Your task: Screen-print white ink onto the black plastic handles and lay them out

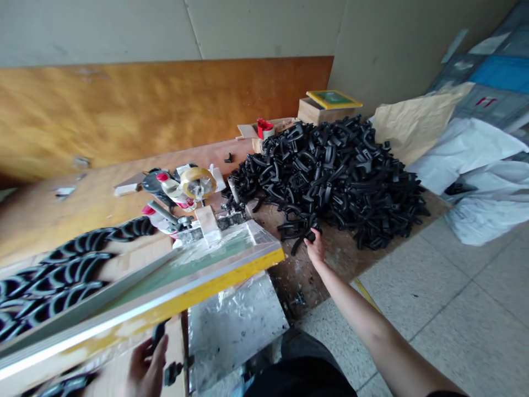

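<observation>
Okay, right hand [316, 251] is out at the near edge of the big heap of black parts [330, 171] on the bench [289, 270] – fingers bent and pinching at a dark piece there; can't tell if it's one part or a couple. Left hand [146, 366] is low, by the near side of the yellow-edged frame [231, 268], thumb and fingers pinched around a single black part [158, 332] that sticks up out of the grip (slightly blurred from here). A black knobbed fitting [172, 374] sits just to the right of that hand.

Frame lies at a slant, green mesh inside, a grey metal plate [235, 317] below it. Beyond the frame – tape roll [198, 183] and red-capped bottles [172, 187]. Far left, curved black parts [70, 259] lined up in rows. Wooden box [320, 112] behind the heap, white bags [487, 218] off to the right.
</observation>
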`<state>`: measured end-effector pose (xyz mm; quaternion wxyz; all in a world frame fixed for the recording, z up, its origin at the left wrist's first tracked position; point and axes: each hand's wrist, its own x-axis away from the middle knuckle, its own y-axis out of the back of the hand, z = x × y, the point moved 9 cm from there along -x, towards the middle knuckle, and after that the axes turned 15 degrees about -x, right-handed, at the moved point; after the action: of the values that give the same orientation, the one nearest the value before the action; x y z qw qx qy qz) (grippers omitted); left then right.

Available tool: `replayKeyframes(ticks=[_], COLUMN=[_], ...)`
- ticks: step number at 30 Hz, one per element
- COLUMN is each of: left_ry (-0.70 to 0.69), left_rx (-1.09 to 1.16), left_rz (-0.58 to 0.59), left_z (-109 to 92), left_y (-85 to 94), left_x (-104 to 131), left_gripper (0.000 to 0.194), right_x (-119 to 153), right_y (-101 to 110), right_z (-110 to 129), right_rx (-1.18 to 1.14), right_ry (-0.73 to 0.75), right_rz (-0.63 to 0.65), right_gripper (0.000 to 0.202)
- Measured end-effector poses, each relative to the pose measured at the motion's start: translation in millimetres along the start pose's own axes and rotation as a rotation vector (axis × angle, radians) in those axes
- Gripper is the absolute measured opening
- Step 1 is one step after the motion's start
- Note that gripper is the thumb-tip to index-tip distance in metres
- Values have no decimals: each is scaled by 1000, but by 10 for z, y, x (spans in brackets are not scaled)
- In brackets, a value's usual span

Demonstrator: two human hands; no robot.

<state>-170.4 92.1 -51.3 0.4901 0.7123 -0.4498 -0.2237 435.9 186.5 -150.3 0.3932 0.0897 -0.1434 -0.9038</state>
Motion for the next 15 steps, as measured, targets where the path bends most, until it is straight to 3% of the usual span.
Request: replayKeyframes(ticks=[2, 5, 7, 9, 12, 15], left_ry=[-76, -276, -369, -443, -542, -533], left_rx=[139, 125, 155, 213, 280, 310], left_rz=[169, 339, 367, 315, 270, 319], left_z=[-543, -1514, -2057, -2434, -2633, -2389], left_y=[-252, -598, -746, -779, -734, -666], left_x=[99, 353, 504, 607, 756, 887], left_gripper=[53, 46, 43, 43, 40, 33], right_x=[56, 56, 15, -5, 152, 673], right_y=[10, 204, 361, 423, 241, -225], right_z=[79, 227, 351, 548, 996, 1515], right_rx=[-8, 2, 14, 11, 4, 22], right_ry=[23, 66, 81, 126, 278, 504], right_rz=[88, 144, 144, 171, 294, 481], right_gripper=[54, 54, 53, 51, 38, 26])
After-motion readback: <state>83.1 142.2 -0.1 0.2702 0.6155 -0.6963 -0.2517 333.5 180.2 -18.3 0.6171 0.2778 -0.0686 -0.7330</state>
